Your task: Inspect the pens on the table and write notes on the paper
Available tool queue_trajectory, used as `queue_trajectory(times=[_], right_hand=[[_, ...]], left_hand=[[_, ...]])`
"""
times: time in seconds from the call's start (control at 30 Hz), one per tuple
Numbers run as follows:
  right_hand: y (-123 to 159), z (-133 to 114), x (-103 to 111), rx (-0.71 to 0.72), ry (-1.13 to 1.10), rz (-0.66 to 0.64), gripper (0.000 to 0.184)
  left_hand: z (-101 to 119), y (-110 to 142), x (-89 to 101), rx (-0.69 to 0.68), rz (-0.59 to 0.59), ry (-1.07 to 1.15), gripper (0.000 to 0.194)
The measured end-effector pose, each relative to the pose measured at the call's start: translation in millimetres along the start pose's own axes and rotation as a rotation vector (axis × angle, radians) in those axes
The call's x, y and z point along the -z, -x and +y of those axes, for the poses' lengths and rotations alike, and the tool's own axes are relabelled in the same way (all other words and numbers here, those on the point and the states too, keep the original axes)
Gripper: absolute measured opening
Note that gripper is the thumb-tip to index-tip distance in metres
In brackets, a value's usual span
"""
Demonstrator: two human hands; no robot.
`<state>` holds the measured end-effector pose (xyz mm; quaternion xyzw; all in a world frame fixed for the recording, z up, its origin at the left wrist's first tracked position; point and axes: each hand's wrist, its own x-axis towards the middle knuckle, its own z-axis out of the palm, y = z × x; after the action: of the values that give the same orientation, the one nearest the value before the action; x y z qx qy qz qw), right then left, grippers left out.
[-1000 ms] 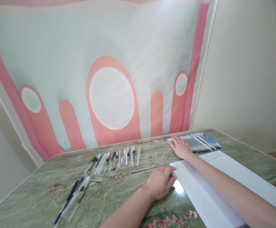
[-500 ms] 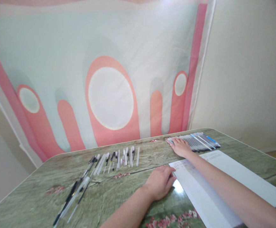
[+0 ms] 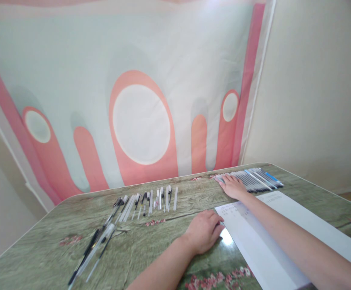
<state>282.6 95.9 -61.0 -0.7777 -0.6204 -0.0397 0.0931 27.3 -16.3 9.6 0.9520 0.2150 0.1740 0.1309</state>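
My right hand lies flat, fingers stretched, over the left end of a tight row of pens at the far right of the table. Most of these pens look clear with dark tips, and a few on the right are blue or white. Resting on the tabletop, my left hand is loosely curled with thumb and forefinger apart, close to the left edge of a white paper sheet. Nothing shows in it. Handwriting marks the top of the sheet, and my right forearm crosses over it.
Several pen parts, clear tubes, caps and refills, stand in a loose row at the back left. Longer black and clear pieces lie nearer on the left. Behind the wood-patterned table hangs a printed cloth.
My right hand has slid slightly to the right, and the row of pens has shifted right with it. The left hand stays in nearly the same place.
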Motion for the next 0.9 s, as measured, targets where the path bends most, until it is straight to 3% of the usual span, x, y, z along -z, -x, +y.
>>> queue_trajectory(times=[0.57,0.73,0.9], right_hand=[[0.0,4.5,4.2,0.003,0.014,0.013,0.057],[7.5,-3.0,13.3,0.02,0.02,0.063,0.055],[20.5,-30.8,31.1,0.154,-0.029,0.247,0.041]], left_hand=[[-2.9,0.7,-0.8,0.018,0.014,0.015,0.027],[-28.9,2.4,6.4,0.254,0.15,-0.083,0.029],[-74.7,10.2,31.0,0.553,0.25,-0.2,0.022]])
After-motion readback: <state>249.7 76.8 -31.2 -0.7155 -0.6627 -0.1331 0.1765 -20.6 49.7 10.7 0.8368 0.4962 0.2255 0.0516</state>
